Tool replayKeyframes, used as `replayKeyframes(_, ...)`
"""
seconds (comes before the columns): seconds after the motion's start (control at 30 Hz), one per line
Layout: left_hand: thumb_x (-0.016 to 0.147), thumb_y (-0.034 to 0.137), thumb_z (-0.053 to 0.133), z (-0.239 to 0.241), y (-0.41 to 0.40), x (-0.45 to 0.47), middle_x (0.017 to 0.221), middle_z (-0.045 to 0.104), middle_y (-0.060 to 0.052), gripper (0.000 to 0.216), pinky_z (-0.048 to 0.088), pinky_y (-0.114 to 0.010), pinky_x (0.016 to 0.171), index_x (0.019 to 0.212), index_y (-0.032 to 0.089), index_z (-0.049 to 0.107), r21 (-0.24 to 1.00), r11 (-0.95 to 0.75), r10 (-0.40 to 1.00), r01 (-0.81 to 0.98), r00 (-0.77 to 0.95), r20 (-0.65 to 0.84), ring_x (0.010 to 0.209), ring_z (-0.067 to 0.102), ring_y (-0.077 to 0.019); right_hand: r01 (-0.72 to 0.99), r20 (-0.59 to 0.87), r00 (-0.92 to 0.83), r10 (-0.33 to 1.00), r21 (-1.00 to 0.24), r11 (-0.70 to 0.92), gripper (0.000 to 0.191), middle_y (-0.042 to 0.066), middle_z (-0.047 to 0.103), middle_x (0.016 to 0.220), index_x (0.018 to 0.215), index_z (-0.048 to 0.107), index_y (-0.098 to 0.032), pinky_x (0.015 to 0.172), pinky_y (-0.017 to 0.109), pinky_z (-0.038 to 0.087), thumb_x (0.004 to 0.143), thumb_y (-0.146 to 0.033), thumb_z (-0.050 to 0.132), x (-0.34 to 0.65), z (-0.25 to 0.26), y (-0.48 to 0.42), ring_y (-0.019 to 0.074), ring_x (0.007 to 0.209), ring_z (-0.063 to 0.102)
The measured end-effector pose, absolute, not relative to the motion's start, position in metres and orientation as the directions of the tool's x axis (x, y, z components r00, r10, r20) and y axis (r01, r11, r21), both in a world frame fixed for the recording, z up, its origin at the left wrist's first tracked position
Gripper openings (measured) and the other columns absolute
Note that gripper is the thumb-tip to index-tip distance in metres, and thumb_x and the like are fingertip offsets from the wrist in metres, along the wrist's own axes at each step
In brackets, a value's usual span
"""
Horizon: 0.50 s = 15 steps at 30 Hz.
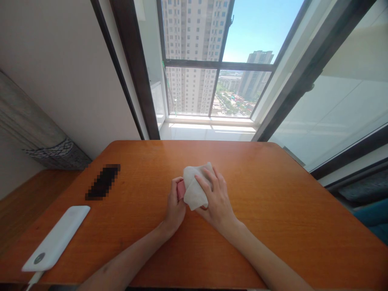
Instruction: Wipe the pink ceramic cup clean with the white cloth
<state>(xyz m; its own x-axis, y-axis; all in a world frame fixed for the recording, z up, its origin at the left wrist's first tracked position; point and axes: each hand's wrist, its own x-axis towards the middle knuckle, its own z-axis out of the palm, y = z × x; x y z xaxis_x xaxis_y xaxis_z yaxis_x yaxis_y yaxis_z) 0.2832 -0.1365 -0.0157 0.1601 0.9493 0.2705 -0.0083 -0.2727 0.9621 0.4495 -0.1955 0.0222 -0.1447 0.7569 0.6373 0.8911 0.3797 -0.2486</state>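
At the middle of the orange wooden table (pixel 273 210), my left hand (pixel 175 206) is closed round a small pink object (pixel 181 189), most of it hidden by the fingers and the cloth. My right hand (pixel 216 198) presses a white cloth (pixel 194 186) against that pink object, its fingers curled over the cloth. Both hands rest low on the tabletop and touch each other through the cloth.
A white power bank (pixel 57 238) with a cable lies near the table's front left corner. A dark pixelated flat object (pixel 103 182) lies behind it. Large windows and dark frames stand beyond the far edge. A curtain hangs at the left.
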Motion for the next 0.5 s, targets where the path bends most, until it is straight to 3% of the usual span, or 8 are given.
replayKeyframes(0.07, 0.091, 0.035, 0.064, -0.016, -0.135, 0.281, 0.111, 0.069, -0.002, 0.030, 0.052, -0.032, 0.086, 0.119, 0.025, 0.056, 0.964, -0.265, 0.951, 0.022, 0.172, 0.257, 0.097, 0.064, -0.0209, 0.912, 0.608, -0.176, 0.774, -0.195, 0.360, 0.082, 0.026, 0.031, 0.172, 0.153, 0.047, -0.016, 0.123, 0.084, 0.019, 0.085, -0.046, 0.080, 0.446, 0.035, -0.196, 0.0538, 0.163, 0.015)
replayKeyframes(0.1, 0.091, 0.037, 0.065, -0.017, -0.134, 0.280, 0.109, 0.070, -0.002, 0.031, 0.051, -0.032, 0.085, 0.118, 0.025, 0.056, 0.965, -0.261, 0.950, 0.039, 0.187, 0.249, 0.096, 0.064, -0.0211, 0.904, 0.598, -0.193, 0.778, -0.199, 0.378, 0.082, 0.028, 0.027, 0.174, 0.148, 0.050, -0.013, 0.123, 0.084, 0.017, 0.083, -0.050, 0.082, 0.445, 0.040, -0.195, 0.0540, 0.164, 0.012)
replayKeyframes(0.2, 0.091, 0.041, 0.066, -0.021, -0.134, 0.280, 0.104, 0.070, -0.001, 0.031, 0.050, -0.032, 0.081, 0.115, 0.024, 0.057, 0.957, -0.288, 0.928, 0.046, 0.258, 0.267, 0.090, 0.063, -0.0209, 0.807, 0.572, -0.229, 0.788, -0.341, 0.482, 0.073, 0.030, 0.031, 0.172, 0.135, 0.054, -0.015, 0.122, 0.074, 0.036, 0.081, -0.054, 0.085, 0.444, 0.051, -0.190, 0.0485, 0.161, 0.029)
replayKeyframes(0.27, 0.092, 0.042, 0.067, -0.023, -0.136, 0.281, 0.102, 0.069, -0.001, 0.031, 0.050, -0.032, 0.080, 0.115, 0.025, 0.057, 0.947, -0.320, 0.907, 0.010, 0.292, 0.304, 0.088, 0.062, -0.0206, 0.724, 0.559, -0.254, 0.789, -0.431, 0.539, 0.067, 0.026, 0.045, 0.166, 0.140, 0.053, -0.020, 0.116, 0.062, 0.050, 0.087, -0.047, 0.081, 0.444, 0.051, -0.187, 0.0408, 0.151, 0.049)
replayKeyframes(0.37, 0.093, 0.042, 0.067, -0.022, -0.140, 0.283, 0.103, 0.068, -0.001, 0.031, 0.051, -0.032, 0.081, 0.116, 0.025, 0.057, 0.951, -0.300, 0.916, -0.078, 0.255, 0.310, 0.089, 0.062, -0.0207, 0.651, 0.613, -0.261, 0.746, -0.458, 0.605, 0.052, 0.015, 0.061, 0.153, 0.148, 0.054, -0.029, 0.110, 0.052, 0.057, 0.098, -0.032, 0.068, 0.443, 0.039, -0.186, 0.0319, 0.134, 0.065)
replayKeyframes(0.5, 0.094, 0.040, 0.062, -0.021, -0.143, 0.285, 0.110, 0.066, -0.002, 0.028, 0.052, -0.032, 0.088, 0.117, 0.026, 0.057, 0.963, -0.206, 0.961, -0.173, 0.151, 0.232, 0.098, 0.062, -0.0214, 0.493, 0.735, 0.075, 0.674, -0.615, 0.616, 0.035, 0.013, 0.068, 0.140, 0.139, 0.063, -0.028, 0.108, 0.053, 0.058, 0.106, -0.038, 0.054, 0.435, 0.007, -0.185, 0.0312, 0.131, 0.066)
